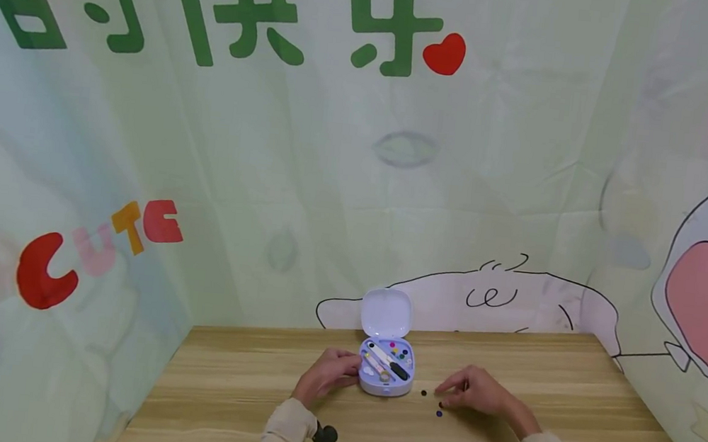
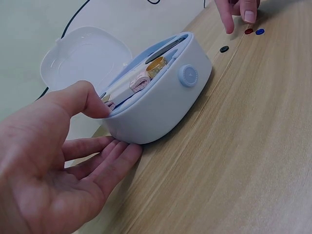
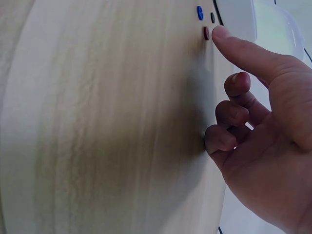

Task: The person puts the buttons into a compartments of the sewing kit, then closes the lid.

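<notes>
A pale blue sewing box stands on the table with its white lid raised at the back. My left hand grips the box's left side, thumb on the rim and fingers low against the wall. Inside lie a rolled tape measure, a gold thimble and a black-handled tool. Right of the box, my right hand hovers with thumb and forefinger apart, nothing visible between them. Close to its fingertips lie a red button, a blue button and a black button.
The wooden table meets a printed cloth backdrop at its far edge. Several small colored buttons sit in the box's right part. Dark wrist cameras are strapped at both sleeves.
</notes>
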`<state>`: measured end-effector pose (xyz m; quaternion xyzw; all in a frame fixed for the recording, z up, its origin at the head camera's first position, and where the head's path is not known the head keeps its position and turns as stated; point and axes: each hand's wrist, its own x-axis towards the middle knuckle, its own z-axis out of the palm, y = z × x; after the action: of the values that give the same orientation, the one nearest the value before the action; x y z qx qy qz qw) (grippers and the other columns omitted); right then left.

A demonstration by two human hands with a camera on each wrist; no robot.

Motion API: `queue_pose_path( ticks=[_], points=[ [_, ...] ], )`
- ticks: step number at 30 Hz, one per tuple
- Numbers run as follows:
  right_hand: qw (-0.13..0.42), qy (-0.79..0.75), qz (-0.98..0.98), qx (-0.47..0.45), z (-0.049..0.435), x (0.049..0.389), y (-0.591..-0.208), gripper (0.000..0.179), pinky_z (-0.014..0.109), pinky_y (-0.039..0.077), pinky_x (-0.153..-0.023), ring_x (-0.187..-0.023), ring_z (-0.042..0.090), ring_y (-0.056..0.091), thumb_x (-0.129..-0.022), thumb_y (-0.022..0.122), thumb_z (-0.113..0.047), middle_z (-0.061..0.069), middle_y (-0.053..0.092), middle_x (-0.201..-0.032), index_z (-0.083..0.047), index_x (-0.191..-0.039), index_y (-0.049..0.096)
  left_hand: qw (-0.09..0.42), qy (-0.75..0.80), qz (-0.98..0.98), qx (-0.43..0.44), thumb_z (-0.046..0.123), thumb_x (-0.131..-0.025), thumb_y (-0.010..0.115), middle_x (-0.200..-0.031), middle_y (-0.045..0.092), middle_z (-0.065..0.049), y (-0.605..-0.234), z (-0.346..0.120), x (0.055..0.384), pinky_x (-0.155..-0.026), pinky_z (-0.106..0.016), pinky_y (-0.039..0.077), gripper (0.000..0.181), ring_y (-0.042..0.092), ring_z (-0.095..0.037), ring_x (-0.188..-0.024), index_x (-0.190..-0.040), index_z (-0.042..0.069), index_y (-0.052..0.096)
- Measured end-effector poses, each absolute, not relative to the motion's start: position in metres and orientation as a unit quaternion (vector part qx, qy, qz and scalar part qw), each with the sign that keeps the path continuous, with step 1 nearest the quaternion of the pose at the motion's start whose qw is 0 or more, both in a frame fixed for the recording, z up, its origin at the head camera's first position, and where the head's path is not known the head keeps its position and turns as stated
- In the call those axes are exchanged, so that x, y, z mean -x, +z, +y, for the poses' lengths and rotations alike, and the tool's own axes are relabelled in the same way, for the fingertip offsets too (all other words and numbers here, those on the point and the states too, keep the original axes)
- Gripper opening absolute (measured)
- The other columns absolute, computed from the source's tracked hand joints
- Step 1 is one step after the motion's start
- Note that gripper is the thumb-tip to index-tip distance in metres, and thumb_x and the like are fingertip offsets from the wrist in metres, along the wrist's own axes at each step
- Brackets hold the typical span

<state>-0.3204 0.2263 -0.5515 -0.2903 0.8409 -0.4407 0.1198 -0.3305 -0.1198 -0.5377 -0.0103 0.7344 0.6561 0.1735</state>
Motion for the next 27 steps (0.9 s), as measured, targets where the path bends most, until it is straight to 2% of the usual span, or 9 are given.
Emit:
queue_pose_path(
  ticks=[5, 12, 17, 27],
  points=[
    [0.116, -0.433, 0.846, 0.288, 0.2253, 0.3179, -0.5532, 0.015, 0.02, 0.044, -0.058, -0.067, 0.004, 0.052, -0.087, 0.081, -0.012, -0.007, 0.07, -0.082, -0.007, -0.102, 0.082, 0.173, 0.656, 0.735, 0.01, 0.006, -0.091, 0.06, -0.117, 0.066, -0.02, -0.5385, -0.1198, 0.3308, -0.096, -0.041, 0.059, 0.046, 0.065, -0.025, -0.103, -0.129, -0.019, 0.056],
    [0.109, -0.435, 0.847, 0.286, 0.2221, 0.3161, -0.555, 0.009, 0.019, 0.046, -0.059, -0.069, 0.003, 0.055, -0.087, 0.081, -0.007, -0.004, 0.075, -0.088, -0.007, -0.095, 0.083, 0.177, 0.653, 0.736, 0.011, 0.007, -0.093, 0.061, -0.12, 0.066, -0.021, -0.537, -0.1203, 0.3309, -0.097, -0.042, 0.058, 0.045, 0.065, -0.026, -0.106, -0.131, -0.018, 0.056],
    [0.097, -0.427, 0.852, 0.288, 0.2206, 0.3139, -0.555, 0.005, 0.019, 0.046, -0.059, -0.068, 0.003, 0.055, -0.087, 0.08, -0.007, -0.006, 0.071, -0.081, -0.01, -0.091, 0.081, 0.177, 0.651, 0.738, 0.009, 0.008, -0.095, 0.061, -0.119, 0.066, -0.021, -0.5367, -0.1207, 0.3305, -0.098, -0.043, 0.057, 0.044, 0.065, -0.027, -0.106, -0.13, -0.018, 0.056],
    [0.093, -0.419, 0.861, 0.274, 0.2189, 0.3127, -0.5512, 0.008, 0.021, 0.044, -0.058, -0.068, 0.008, 0.054, -0.085, 0.083, -0.008, -0.007, 0.065, -0.076, -0.013, -0.085, 0.077, 0.176, 0.655, 0.735, 0.01, 0.007, -0.094, 0.062, -0.118, 0.067, -0.022, -0.5357, -0.1204, 0.33, -0.097, -0.042, 0.058, 0.045, 0.066, -0.026, -0.105, -0.13, -0.018, 0.056]
  ],
)
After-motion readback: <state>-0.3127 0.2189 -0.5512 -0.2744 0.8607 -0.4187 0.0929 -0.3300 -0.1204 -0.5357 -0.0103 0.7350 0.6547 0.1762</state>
